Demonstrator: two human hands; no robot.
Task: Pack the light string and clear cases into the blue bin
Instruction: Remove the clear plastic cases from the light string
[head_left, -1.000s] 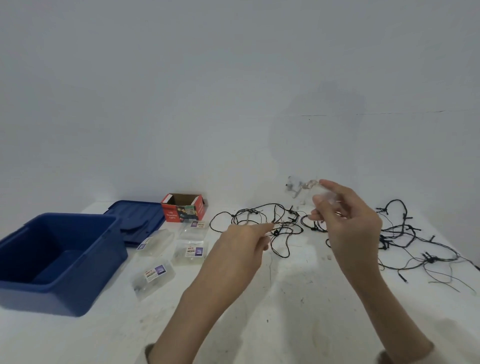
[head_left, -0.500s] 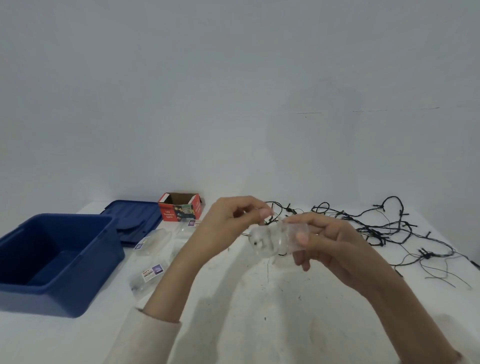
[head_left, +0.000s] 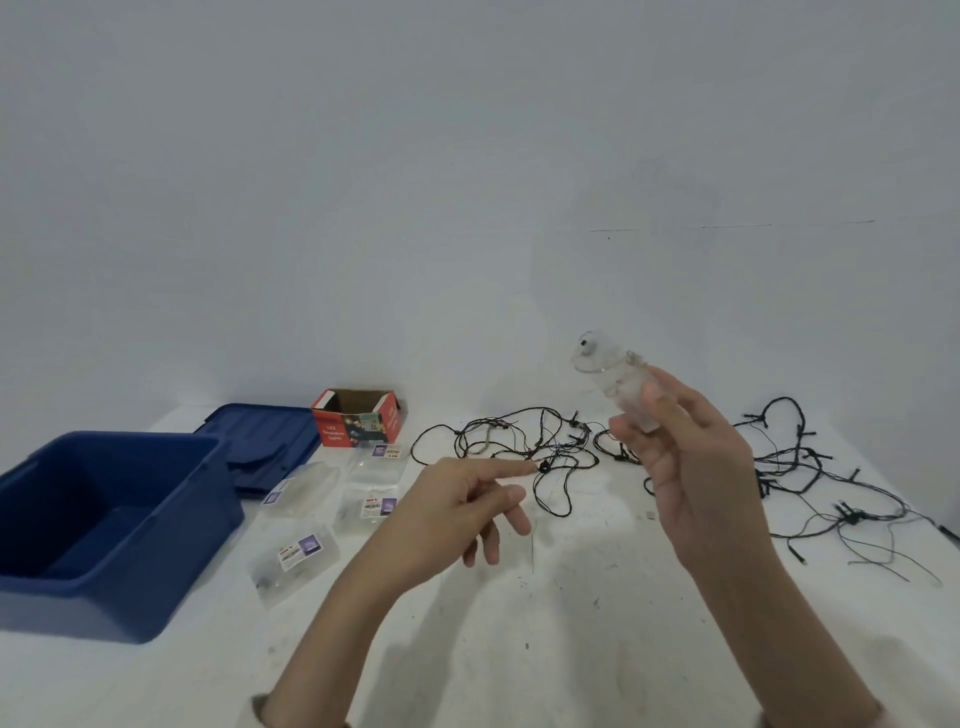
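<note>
The right hand (head_left: 691, 467) is raised above the white table (head_left: 519, 649); its thumb and fingers pinch the lower end of a clear case (head_left: 615, 382), which tilts up and to the left out of the grip (something small and pale shows inside, too blurred to name). The left hand (head_left: 457, 514) holds nothing; its index finger is straight, the others loosely curled, the fingertip close to the black light string (head_left: 519, 447), though whether it touches cannot be told. The string lies tangled beyond both hands and sprawls to the right of the right hand. Left of the left hand lie four clear cases (head_left: 298, 491) with labels; farther left stands the blue bin (head_left: 171, 545), open. Beyond it lie its blue lid (head_left: 265, 441) and a red LED lights box (head_left: 356, 423).
</note>
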